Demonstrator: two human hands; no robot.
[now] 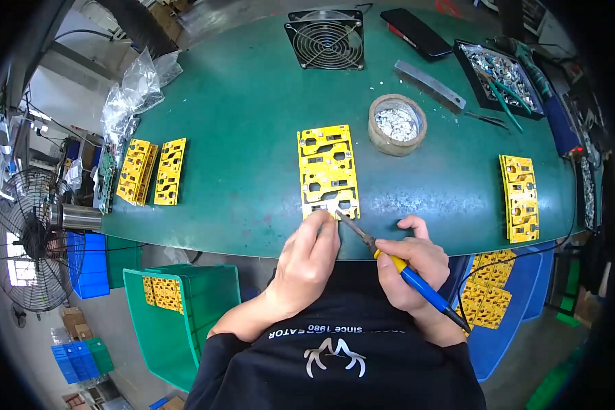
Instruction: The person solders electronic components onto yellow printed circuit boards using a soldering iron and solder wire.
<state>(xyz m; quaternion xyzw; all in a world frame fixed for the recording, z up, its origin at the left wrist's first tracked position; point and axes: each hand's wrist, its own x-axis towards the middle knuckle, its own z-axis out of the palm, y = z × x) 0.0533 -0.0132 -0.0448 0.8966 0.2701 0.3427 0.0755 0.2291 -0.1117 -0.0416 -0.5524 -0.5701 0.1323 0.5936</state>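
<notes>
A yellow circuit board panel (328, 167) with dark cut-outs lies lengthwise on the table in front of me. My left hand (307, 256) is at its near end, fingertips pinched together against the lower edge; what they hold, if anything, is hidden. In my right hand (413, 270) is a soldering iron (417, 283) with a blue and yellow handle, gripped like a pen. Its tip points up and left, meeting the board's near end just beside my left fingertips.
A round tub (398, 126) of silvery scraps stands right of the board, near a metal bar (430, 85). A small fan (326, 41) sits at the far edge. Yellow boards stack at left (137, 171) and right (521, 198). Green (212, 321) and blue (485, 348) bins flank me below the table.
</notes>
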